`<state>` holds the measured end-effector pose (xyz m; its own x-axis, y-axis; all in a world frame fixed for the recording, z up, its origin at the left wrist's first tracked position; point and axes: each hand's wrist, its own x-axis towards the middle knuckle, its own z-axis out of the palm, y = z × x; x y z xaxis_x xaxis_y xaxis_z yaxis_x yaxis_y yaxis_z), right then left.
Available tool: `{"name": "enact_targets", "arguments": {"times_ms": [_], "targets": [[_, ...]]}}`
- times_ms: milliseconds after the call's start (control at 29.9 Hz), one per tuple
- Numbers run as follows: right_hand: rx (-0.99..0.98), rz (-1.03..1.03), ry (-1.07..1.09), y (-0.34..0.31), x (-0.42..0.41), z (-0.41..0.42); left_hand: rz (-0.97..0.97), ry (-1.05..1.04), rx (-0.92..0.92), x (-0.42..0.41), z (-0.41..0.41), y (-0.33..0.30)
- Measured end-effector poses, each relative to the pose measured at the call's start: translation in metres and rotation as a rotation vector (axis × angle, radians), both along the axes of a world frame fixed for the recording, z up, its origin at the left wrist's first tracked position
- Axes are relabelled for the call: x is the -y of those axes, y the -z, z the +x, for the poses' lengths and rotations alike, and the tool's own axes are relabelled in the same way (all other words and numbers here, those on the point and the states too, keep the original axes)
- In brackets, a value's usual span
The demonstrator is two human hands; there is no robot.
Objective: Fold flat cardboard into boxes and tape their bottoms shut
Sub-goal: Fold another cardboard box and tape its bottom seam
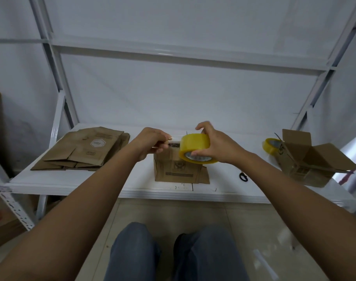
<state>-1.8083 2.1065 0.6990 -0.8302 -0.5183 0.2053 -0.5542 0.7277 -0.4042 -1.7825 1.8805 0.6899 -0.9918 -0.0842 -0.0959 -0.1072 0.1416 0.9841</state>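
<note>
Right hand gripping yellow tape roll, fingers curled over top, thumb at core. Left hand pinching pulled tape end, fingers closed on it. Both held above folded box standing mid-surface. Flat cardboard stack at left. Second roll just beside open box at right. Small black object near front edge.
</note>
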Motion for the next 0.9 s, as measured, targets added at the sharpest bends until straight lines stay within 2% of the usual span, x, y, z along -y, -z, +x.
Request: {"name": "enact_targets", "arguments": {"times_ms": [67,167,435,569,702,903], "targets": [[0.033,-0.078,0.009,-0.004,0.009,-0.008,0.038,-0.052,0.06,0.004,-0.009,-0.004],[0.046,-0.06,-0.015,-0.012,0.025,-0.03,0.056,-0.13,0.114,0.01,-0.029,-0.005],[0.062,0.263,-0.058,-0.016,0.066,-0.101,0.034,-0.256,0.137,0.029,-0.082,0.021],[0.012,0.387,-0.078,0.013,0.089,-0.123,-0.007,-0.269,0.23,0.039,-0.102,0.048],[-0.018,0.294,-0.091,0.032,0.091,-0.138,0.013,-0.285,0.267,0.045,-0.111,0.073],[-0.051,0.018,-0.198,0.049,0.084,-0.145,0.126,-0.349,0.155,0.046,-0.117,0.099]]}}
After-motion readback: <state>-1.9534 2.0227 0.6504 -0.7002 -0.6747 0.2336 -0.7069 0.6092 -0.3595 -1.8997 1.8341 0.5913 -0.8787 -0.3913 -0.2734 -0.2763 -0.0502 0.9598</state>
